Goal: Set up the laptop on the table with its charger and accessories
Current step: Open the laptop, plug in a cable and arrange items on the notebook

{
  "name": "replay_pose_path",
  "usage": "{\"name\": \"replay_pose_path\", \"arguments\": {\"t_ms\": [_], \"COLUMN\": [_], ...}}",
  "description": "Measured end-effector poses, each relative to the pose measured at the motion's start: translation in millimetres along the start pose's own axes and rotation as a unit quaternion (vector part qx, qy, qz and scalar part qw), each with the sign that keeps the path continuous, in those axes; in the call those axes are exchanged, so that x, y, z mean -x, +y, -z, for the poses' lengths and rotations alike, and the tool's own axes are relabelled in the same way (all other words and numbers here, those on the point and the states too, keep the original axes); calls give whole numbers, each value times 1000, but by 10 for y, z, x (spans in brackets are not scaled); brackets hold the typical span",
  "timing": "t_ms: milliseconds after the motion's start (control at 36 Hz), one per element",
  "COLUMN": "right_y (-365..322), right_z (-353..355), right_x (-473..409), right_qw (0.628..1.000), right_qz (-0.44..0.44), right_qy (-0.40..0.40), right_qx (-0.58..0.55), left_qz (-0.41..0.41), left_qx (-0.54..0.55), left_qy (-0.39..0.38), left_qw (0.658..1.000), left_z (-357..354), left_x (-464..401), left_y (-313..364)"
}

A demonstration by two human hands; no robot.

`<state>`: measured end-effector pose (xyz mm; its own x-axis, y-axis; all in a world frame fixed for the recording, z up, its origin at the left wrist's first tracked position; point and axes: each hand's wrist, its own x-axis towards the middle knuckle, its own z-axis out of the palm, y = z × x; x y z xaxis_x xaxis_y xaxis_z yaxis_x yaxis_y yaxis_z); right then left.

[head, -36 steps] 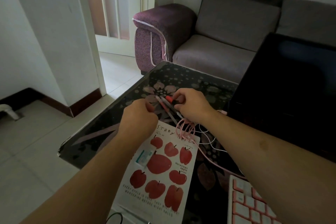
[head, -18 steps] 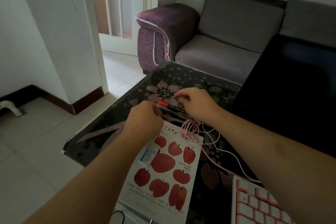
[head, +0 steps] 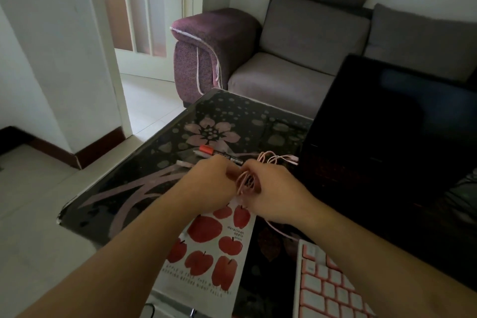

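left hand [head: 209, 183] and right hand [head: 273, 193] both pinch pink cable coil [head: 246, 182] | loose end trails toward laptop [head: 387, 137], table's [head: 124, 188] right side | right hand nearer

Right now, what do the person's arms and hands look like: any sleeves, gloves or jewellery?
Both arms are bare up to where the picture ends, with no sleeves showing. The left hand and right hand wear no gloves, and no watch, bracelet or ring is visible on the wrists or fingers. The room is dim, so finer detail is hard to make out.
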<state>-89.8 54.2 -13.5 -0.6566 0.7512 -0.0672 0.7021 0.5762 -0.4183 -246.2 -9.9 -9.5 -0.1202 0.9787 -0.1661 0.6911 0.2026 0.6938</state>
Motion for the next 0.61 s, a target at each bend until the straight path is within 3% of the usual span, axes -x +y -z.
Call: {"name": "replay_pose_path", "arguments": {"t_ms": [83,194,306,500,611], "right_y": [47,117,178,294,405], "right_z": [41,159,202,-21,-54], "right_x": [-18,-91,-255,-394,-390], "right_qw": [998,989,983,974,979], "right_qz": [11,8,1,71,66], "right_qy": [55,132,162,92,48], "right_qx": [16,73,90,195,187], "left_qz": [-23,-15,-10,-24,-41], "left_qx": [32,17,-11,-46,-85], "left_qy": [1,58,62,29,10], "left_qw": [999,998,998,998,996], "left_z": [5,-2,-4,-4,-43], "left_x": [-1,-10,-15,-24,-45], "left_y": [-10,-7,-15,-25,-54]}}
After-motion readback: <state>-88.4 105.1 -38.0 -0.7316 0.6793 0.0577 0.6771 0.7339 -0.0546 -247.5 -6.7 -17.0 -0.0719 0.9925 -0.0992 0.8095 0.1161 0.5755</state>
